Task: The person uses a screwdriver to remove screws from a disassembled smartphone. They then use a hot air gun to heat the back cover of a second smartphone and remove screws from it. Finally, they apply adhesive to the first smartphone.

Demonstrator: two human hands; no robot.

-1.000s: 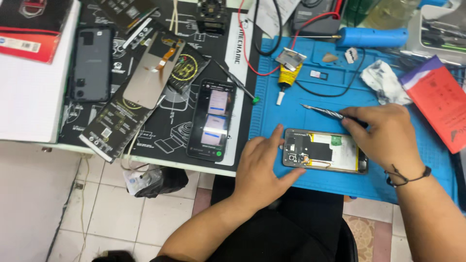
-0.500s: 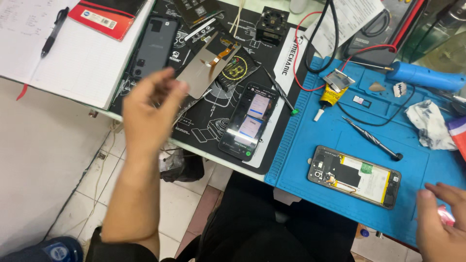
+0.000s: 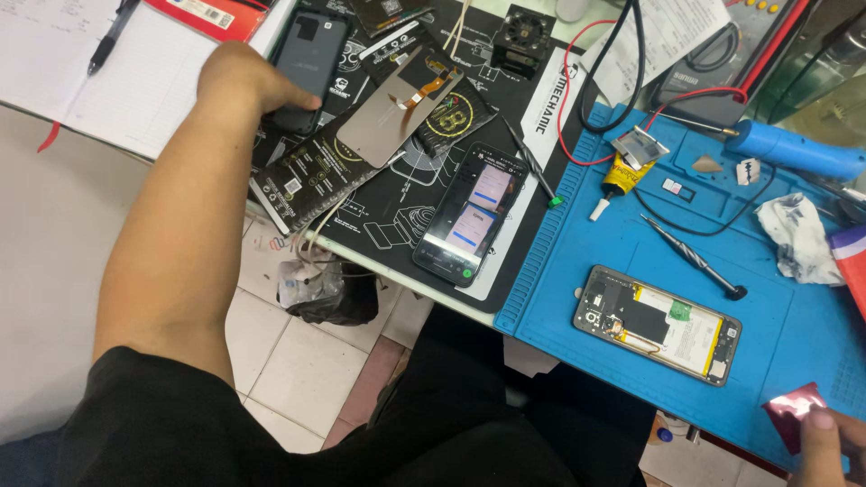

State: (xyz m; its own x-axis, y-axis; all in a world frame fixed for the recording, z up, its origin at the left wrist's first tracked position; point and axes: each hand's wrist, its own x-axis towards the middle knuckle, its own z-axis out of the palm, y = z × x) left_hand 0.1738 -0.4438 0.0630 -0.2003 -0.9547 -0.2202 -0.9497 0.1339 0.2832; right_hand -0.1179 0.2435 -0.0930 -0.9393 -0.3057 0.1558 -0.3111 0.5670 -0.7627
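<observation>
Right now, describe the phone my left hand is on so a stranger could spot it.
On the black mat left of the blue mat, look to the far left corner. The dark phone back lies there under the left hand; unlike the lit phone nearby, it shows no screen.

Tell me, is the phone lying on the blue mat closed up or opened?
Opened. The phone on the blue mat has no back cover: its battery and circuit boards show.
</observation>
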